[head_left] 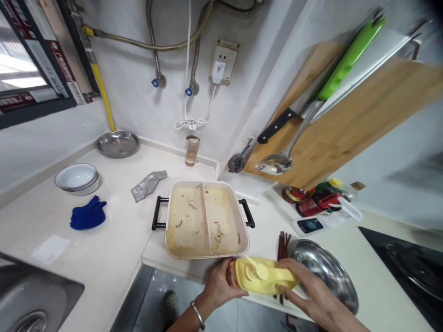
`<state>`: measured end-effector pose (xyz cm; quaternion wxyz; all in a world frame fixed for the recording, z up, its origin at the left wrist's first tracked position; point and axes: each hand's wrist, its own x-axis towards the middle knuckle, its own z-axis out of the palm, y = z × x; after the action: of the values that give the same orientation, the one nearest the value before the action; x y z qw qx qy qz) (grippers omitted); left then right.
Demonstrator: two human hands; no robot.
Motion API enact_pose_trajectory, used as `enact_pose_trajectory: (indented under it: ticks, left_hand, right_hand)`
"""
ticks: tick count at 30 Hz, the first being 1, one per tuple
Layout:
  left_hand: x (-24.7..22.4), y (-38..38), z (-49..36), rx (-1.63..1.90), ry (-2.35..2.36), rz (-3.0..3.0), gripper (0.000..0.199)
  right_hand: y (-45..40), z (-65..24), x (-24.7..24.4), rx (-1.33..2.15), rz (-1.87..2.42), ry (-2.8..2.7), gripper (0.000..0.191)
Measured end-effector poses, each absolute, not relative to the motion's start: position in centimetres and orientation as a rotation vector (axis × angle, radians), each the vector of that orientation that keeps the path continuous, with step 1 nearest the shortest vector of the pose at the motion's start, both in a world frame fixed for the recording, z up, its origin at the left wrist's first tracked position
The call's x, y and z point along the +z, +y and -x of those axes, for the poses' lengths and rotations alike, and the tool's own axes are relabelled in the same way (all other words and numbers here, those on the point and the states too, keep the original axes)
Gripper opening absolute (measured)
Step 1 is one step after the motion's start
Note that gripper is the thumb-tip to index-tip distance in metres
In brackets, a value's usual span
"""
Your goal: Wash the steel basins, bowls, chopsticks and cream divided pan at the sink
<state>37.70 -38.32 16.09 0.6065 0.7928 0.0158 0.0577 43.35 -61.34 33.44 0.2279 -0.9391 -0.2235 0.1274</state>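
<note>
In the head view, my left hand (221, 283) and my right hand (311, 290) grip a yellow plastic bottle (254, 275) between them, tilted on its side. My left hand, with a silver bangle at the wrist, closes round the orange-labelled end. The fingers of my right hand wrap the other end, near the handle. Just beyond the bottle sits a divided cream pan (187, 216) with black side handles; it holds cloudy liquid with bits of food. Dark brown chopsticks (284, 244) lie partly behind the bottle, beside a steel bowl (325, 272).
On the left counter are white bowls (76, 177), a blue cloth (88, 213), a grey cloth (148, 185) and a steel plate (118, 144). A sink (38, 295) lies front left. A knife (278, 125) and a green-handled spoon (351, 60) hang by a cutting board (374, 120). A stove (411, 272) is at right.
</note>
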Motion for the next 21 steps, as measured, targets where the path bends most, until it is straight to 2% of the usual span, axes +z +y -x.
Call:
enact_pose_trajectory:
  ticks: [6,11,14,16,17,21]
  left_hand:
    - [16.8,-37.9,-36.9,0.092,0.06,-1.871,0.092]
    - [18.0,-37.2,-34.5,0.034,0.091,-1.833,0.084]
    - [18.9,-35.7,-32.0,0.036,0.136,-1.829,0.061]
    - [19.8,-33.9,-30.0,0.086,0.249,-1.837,0.038]
    - [20.3,-32.9,-29.0,0.112,0.331,-1.828,0.033]
    - [22.9,-28.3,-26.3,0.33,0.577,-1.671,0.045]
  right_hand:
    - [-59.9,-44.1,32.9,0.477,2.607,-0.724,0.023]
    - [-58.7,-42.9,32.8,0.577,2.56,-0.751,0.028]
    - [-58.0,-42.2,32.4,0.571,2.525,-0.73,0.039]
    - [-57.3,-41.5,31.9,0.507,2.536,-0.67,0.042]
    - [-56.9,-41.2,31.6,0.465,2.554,-0.638,0.041]
    - [-54.7,-39.2,30.9,0.336,2.658,-0.573,0.035]
